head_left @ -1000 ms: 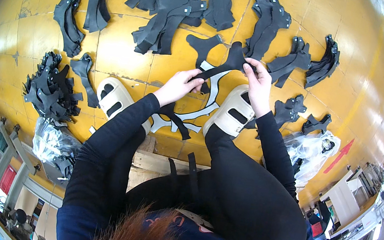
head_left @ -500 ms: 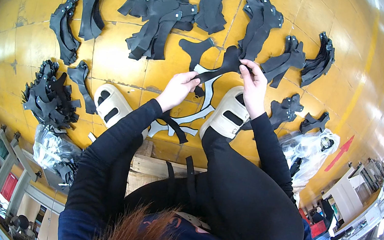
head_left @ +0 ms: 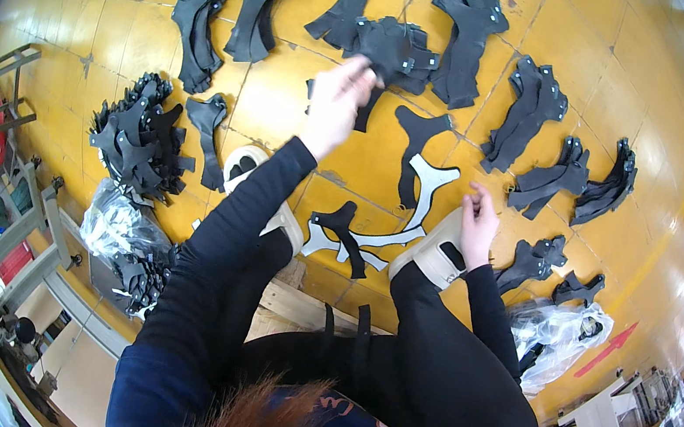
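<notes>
Left hand (head_left: 339, 100): reaching out toward twelve o'clock, fingers closing on a black cut piece (head_left: 381, 53) at the edge of the central pile (head_left: 402, 46) on the yellow floor (head_left: 287, 108); right hand (head_left: 478, 225): hovering half open at about three o'clock of the left, holding nothing visible; single black piece (head_left: 415, 149) lying between the hands; white template (head_left: 413, 211) lying just below it; further black stacks fanning from nine o'clock (head_left: 140, 144) round to three o'clock (head_left: 605, 184); clear plastic bag (head_left: 563, 335) sitting at four o'clock.
</notes>
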A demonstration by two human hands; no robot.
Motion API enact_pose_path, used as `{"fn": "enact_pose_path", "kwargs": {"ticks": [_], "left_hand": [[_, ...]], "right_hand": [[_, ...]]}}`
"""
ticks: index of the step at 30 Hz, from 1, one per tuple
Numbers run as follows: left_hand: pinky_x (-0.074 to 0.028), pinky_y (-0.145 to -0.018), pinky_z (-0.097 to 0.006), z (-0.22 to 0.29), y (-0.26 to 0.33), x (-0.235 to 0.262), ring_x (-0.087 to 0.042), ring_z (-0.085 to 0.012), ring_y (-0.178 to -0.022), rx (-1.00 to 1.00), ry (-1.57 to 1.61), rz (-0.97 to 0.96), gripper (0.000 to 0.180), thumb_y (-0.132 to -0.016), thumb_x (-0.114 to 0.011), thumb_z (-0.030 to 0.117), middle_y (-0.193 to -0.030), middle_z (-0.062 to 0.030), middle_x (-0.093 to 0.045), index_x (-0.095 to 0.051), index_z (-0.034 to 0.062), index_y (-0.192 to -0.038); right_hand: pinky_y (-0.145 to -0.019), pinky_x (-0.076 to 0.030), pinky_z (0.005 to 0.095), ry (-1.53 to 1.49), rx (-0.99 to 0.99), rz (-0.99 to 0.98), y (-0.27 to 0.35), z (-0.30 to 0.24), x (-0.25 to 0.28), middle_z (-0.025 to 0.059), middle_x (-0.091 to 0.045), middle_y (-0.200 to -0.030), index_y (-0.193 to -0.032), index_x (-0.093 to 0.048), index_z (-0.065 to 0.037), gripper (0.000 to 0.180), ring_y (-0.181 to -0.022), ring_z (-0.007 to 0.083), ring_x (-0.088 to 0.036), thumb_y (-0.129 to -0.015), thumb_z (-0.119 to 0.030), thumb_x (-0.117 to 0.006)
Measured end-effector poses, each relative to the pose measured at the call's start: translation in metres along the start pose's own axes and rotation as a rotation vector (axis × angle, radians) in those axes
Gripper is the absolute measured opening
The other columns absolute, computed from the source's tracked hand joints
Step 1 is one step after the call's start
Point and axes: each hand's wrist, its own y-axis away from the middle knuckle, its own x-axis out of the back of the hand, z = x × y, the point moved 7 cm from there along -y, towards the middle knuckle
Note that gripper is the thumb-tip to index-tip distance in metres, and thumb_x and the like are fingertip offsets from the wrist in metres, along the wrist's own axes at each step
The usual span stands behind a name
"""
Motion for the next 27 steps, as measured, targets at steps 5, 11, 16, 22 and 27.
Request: {"fn": "enact_pose_path", "kwargs": {"ticks": [5, 11, 16, 22, 27], "left_hand": [[-0.029, -0.05, -0.021, 0.033, -0.03, 0.086, -0.038, -0.0028, -0.056, -0.18, 0.025, 0.326, 0.019, -0.094, -0.059, 0.014, -0.067, 0.0037, -0.052, -0.064, -0.0037, -0.101], [-0.017, -0.046, -0.019, 0.029, -0.035, 0.159, -0.03, 0.0002, -0.053, -0.203, 0.134, 0.477, 0.015, -0.096, -0.055, 0.012, -0.064, 0.009, -0.04, -0.063, 0.0003, -0.092], [-0.017, -0.046, -0.019, 0.029, -0.033, 0.152, -0.029, 0.0004, -0.053, -0.188, 0.161, 0.473, 0.015, -0.096, -0.054, 0.012, -0.063, 0.0094, -0.039, -0.062, 0.0003, -0.092], [-0.017, -0.047, -0.019, 0.029, -0.035, 0.115, -0.029, 0.0, -0.054, -0.156, 0.189, 0.382, 0.015, -0.096, -0.054, 0.014, -0.064, 0.0093, -0.038, -0.061, 0.0006, -0.093], [-0.031, -0.052, -0.017, 0.004, -0.032, 0.103, -0.04, -0.001, -0.061, -0.087, 0.153, 0.393, 0.02, -0.094, -0.059, 0.013, -0.084, 0.002, -0.062, -0.06, -0.0002, -0.108]], "right_hand": [[-0.063, -0.049, 0.0301, 0.131, 0.142, -0.059, 0.002, -0.017, -0.01, 0.0122, -0.065, -0.081, -0.112, -0.062, -0.007, 0.023, -0.066, 0.0189, -0.061, -0.089, -0.005, -0.06], [-0.064, -0.05, 0.0294, 0.084, 0.03, -0.052, -0.002, -0.003, -0.006, 0.0109, -0.065, -0.081, -0.112, -0.063, -0.008, 0.023, -0.068, 0.0178, -0.062, -0.089, -0.006, -0.06], [-0.064, -0.05, 0.0291, 0.088, 0.018, -0.064, -0.003, -0.006, -0.007, 0.0113, -0.066, -0.081, -0.111, -0.063, -0.007, 0.022, -0.068, 0.0174, -0.063, -0.09, -0.007, -0.06], [-0.065, -0.051, 0.0296, 0.085, -0.003, -0.058, -0.003, -0.003, -0.009, 0.0123, -0.067, -0.082, -0.105, -0.066, -0.006, 0.017, -0.069, 0.0188, -0.065, -0.089, -0.008, -0.06], [-0.07, -0.052, 0.0319, 0.149, 0.123, -0.021, -0.002, -0.007, -0.007, 0.0131, -0.068, -0.089, -0.102, -0.066, -0.005, 0.015, -0.077, 0.0233, -0.067, -0.088, -0.008, -0.061]]}}
